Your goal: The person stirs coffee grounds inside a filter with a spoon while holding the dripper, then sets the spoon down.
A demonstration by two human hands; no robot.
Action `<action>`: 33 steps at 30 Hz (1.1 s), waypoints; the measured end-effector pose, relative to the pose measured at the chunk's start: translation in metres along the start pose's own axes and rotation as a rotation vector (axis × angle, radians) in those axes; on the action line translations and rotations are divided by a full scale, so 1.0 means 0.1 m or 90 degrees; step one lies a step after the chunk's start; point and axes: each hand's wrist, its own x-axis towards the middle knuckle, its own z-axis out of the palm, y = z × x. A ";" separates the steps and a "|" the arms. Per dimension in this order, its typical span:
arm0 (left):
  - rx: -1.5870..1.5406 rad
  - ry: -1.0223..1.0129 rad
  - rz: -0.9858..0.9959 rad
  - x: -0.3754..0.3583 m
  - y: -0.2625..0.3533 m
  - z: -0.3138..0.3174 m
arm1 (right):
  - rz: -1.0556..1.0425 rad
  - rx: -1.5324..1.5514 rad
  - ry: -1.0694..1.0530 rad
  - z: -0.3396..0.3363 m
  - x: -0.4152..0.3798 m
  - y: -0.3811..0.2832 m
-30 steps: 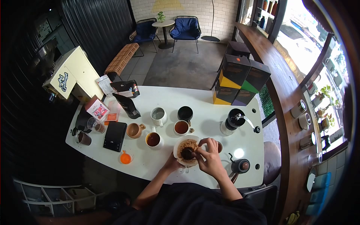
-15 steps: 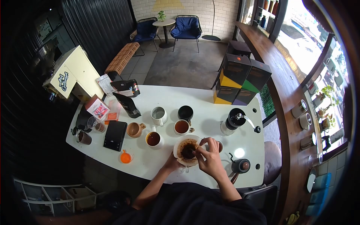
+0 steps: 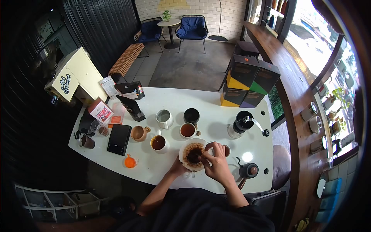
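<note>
A coffee dripper with a pale paper filter (image 3: pixel 184 151) stands at the table's near edge, wet dark coffee grounds (image 3: pixel 193 155) inside it. A clear glass handle (image 3: pixel 193 174) shows just below the dripper. My left hand (image 3: pixel 178 167) is closed around the dripper's left side, its fingers partly hidden. Over the filter's right part, my right hand (image 3: pixel 215 160) is pinched with its fingertips down near the grounds; whatever they hold is hidden. A small brown cup (image 3: pixel 227 150) peeks out behind my right hand. Mugs of dark liquid, a white mug (image 3: pixel 158 143) and another mug (image 3: pixel 188 131), stand beyond the dripper.
Right of my hand are a gooseneck kettle (image 3: pixel 248 170) and a hand grinder (image 3: pixel 240 124). To the left lie a black scale (image 3: pixel 118 139), an orange-lidded small container (image 3: pixel 130 161) and a brown cup (image 3: pixel 139 133). Stacked black boxes (image 3: pixel 247 81) stand at the back right.
</note>
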 end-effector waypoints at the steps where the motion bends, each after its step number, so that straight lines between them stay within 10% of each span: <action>1: 0.000 0.000 -0.001 0.00 -0.04 -0.01 | 0.001 0.000 0.000 0.00 0.00 0.00; 33: -0.037 -0.071 -0.029 -0.01 -0.03 -0.04 | 0.034 0.004 0.046 -0.01 -0.01 -0.02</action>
